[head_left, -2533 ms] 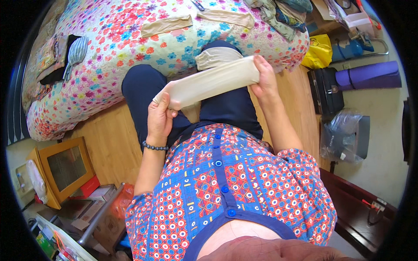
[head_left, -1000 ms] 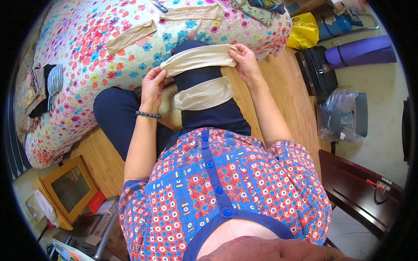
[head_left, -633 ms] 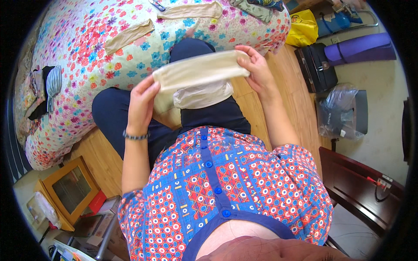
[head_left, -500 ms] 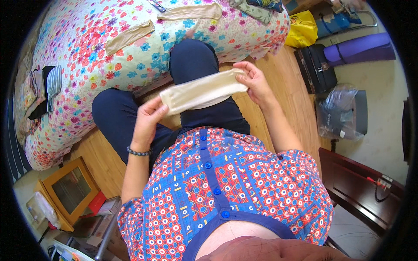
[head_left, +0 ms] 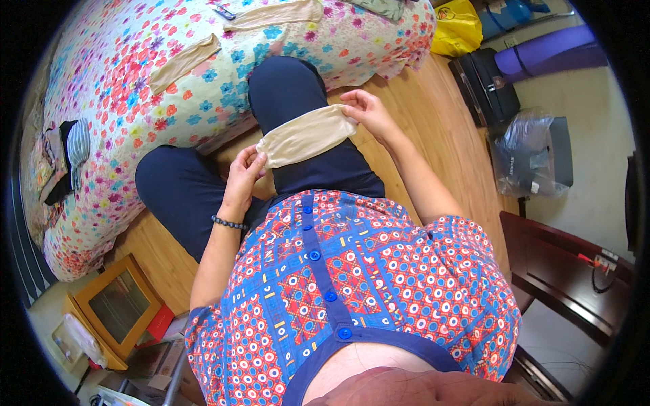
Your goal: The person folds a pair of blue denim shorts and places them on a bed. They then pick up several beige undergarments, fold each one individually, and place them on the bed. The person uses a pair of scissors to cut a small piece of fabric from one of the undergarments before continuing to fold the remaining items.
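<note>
A beige, stocking-like strip of stretchy cloth point(head_left: 308, 137) lies across my right thigh, pulled out lengthwise between my hands. Thumb and fingers of my left hand point(head_left: 245, 172), with a dark bead bracelet at the wrist, pinch its left end. At the other end, my right hand point(head_left: 369, 111) grips the upper corner, some fingers lifted off. Ahead on the bed rest two similar beige cloth pieces, a shorter one point(head_left: 184, 64) and a longer one point(head_left: 274, 15). Beside the longer piece sits a small dark metal tool point(head_left: 224, 12), perhaps nail clippers.
A flowered bedspread point(head_left: 145, 128) covers the bed in front, with folded clothes point(head_left: 64, 162) at its left. Along the right wall are a yellow bag point(head_left: 457, 28), a black case point(head_left: 487, 88), a rolled purple mat point(head_left: 552, 53) and a dark wooden chair point(head_left: 565, 271).
The cloth has come down onto my thigh and is less tightly stretched. Both hands have shifted slightly closer together. The whole view has also turned a little.
</note>
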The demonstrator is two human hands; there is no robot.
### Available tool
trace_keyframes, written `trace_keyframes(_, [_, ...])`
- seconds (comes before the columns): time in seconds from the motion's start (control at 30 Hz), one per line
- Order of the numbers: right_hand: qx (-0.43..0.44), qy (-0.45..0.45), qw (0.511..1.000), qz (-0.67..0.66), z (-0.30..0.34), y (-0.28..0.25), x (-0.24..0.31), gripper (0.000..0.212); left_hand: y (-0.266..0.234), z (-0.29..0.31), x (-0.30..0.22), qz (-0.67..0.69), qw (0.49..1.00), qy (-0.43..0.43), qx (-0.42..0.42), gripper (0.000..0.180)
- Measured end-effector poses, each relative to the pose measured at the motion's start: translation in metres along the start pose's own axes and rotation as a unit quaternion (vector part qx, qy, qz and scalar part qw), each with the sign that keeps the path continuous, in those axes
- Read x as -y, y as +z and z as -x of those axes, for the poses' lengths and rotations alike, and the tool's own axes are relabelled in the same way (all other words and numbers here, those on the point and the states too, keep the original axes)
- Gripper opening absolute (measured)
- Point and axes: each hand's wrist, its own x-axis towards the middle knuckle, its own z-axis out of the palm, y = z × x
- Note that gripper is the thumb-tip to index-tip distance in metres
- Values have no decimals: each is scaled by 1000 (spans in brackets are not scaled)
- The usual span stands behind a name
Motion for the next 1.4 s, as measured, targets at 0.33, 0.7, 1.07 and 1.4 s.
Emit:
trace_keyframes(0.33, [119, 33, 990, -65, -3, -4, 5, 21, -1, -19, -27, 116, 993, 13, 33, 30])
trace_keyframes(0.7, [72, 65, 984, 147, 55, 40, 48, 18, 28, -115, -124, -384, 806, 446, -58, 34])
trace_keyframes(1.07, [1, -470, 746, 471, 44, 37, 44, 25, 47, -6, -49, -530, 601, 594, 68, 31])
trace_keyframes(1.4, [30, -146, 983, 109, 16, 51, 26, 10, 61, -14, -40, -51, 981, 186, 33, 13])
